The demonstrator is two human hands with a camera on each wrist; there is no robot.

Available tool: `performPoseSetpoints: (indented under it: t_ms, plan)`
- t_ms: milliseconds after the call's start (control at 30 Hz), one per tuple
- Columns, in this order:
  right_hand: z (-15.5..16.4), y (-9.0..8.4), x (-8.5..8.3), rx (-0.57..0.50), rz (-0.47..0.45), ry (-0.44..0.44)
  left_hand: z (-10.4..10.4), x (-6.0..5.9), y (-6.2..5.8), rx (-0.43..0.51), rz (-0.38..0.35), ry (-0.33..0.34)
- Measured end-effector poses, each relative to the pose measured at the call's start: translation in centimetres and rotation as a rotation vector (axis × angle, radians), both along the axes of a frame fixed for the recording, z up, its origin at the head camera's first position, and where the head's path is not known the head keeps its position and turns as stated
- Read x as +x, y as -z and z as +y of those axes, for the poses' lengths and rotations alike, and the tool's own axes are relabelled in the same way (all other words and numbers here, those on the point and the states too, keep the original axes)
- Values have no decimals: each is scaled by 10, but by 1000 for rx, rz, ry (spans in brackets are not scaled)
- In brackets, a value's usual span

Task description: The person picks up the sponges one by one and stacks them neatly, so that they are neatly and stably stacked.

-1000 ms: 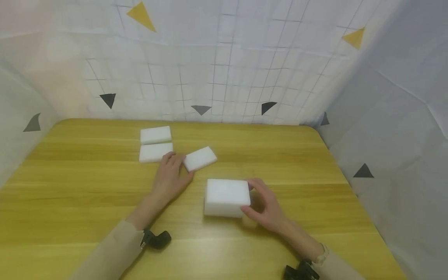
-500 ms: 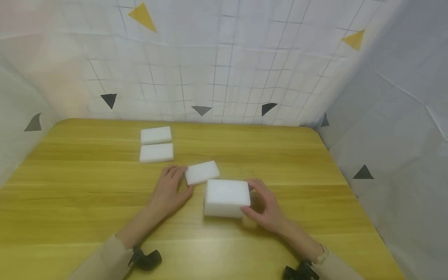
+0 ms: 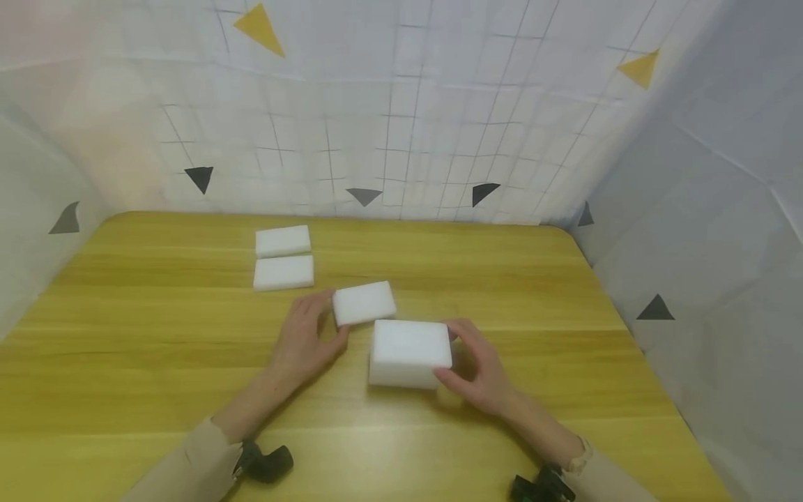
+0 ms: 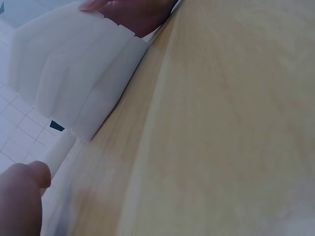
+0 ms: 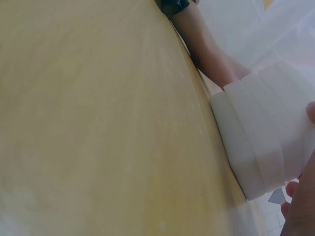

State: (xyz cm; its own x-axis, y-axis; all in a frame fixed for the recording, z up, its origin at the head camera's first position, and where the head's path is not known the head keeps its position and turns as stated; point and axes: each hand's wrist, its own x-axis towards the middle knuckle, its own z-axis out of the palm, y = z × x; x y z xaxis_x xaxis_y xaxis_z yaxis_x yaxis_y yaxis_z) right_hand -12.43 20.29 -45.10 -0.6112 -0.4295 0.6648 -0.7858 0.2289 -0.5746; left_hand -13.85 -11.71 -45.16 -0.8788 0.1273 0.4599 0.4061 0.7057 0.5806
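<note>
A: Left hand [image 3: 304,343]?
B: Pinches single white block [image 3: 364,303] by left end, just beyond white stack [image 3: 410,352].
A: Right hand [image 3: 482,369]?
B: Grips stack's right end, on table [image 3: 157,328].

- Type of place: a screened-off table booth, resembling a recording or test station. Whether it stands within a home, lab or office cannot be determined.
- Enclosure: a pale back sheet [image 3: 351,77] rises directly behind the table, with a left sheet [image 3: 25,230] and a right sheet [image 3: 721,230] closing the sides. Creases noted; material not established.
- Markings: a thin line grid on the back sheet, plus yellow triangles [image 3: 260,29] there and dark triangles [image 3: 656,309] on all three sheets.
- Work surface: wood-grain tabletop [image 3: 533,279], far corners rounded.
- Equipment: black devices [image 3: 266,466] worn at both wrists, consistent with recording.
</note>
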Motion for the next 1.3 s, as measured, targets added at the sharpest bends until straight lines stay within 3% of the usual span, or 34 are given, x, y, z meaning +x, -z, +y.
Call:
performPoseSetpoints:
  t_ms: [567, 833, 1300]
  plan:
    - [1, 1, 0, 2, -16, 4, 5, -5, 2, 233, 333, 65]
    - [-1, -1, 1, 0, -7, 0, 5, -5, -2, 330, 376, 104]
    - [0, -3, 2, 26, -40, 6, 18, -2, -8, 358, 587, 216]
